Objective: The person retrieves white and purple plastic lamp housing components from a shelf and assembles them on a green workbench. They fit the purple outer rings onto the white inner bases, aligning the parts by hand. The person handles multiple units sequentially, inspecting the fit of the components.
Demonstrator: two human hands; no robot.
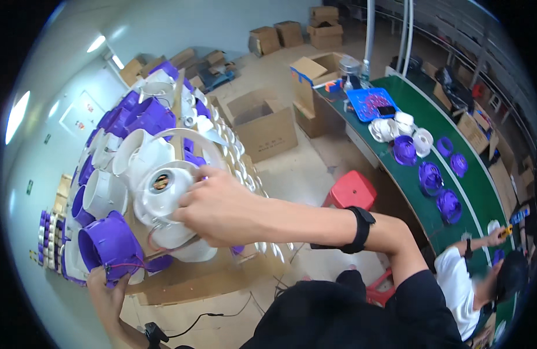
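Reaching across from the right, the right hand (219, 209) lies on a white round fan housing (163, 189), its fingers (190, 218) closed over the rim; a black band (361, 228) wraps that wrist. Lower left, the left hand (108, 294) comes up under a purple round fan housing (111, 244), fingers pressed to its underside, with thin red wires (129, 266) trailing beside them. Both housings sit at the near end of a tall stack of purple and white housings (140, 122) piled on brown cardboard sheets (187, 279). A black cable (222, 317) runs over the floor below.

Just past the forearm stands a red plastic stool (351, 191). At lower right another person in a white shirt (463, 288) sits at a long green desk (483, 186), holding a small yellow tool (505, 231). Purple rings (440, 186) and white parts (396, 127) lie in a row along that desk, and a blue tray (372, 103) sits at its far end.

An open brown carton (262, 125) stands on the floor beyond the stack, another with blue tape (312, 81) beside the desk. More brown cartons (297, 32) rest against the far wall. On the left wall hang small green signs (29, 187) and a pale rectangular notice with red marks (82, 113).
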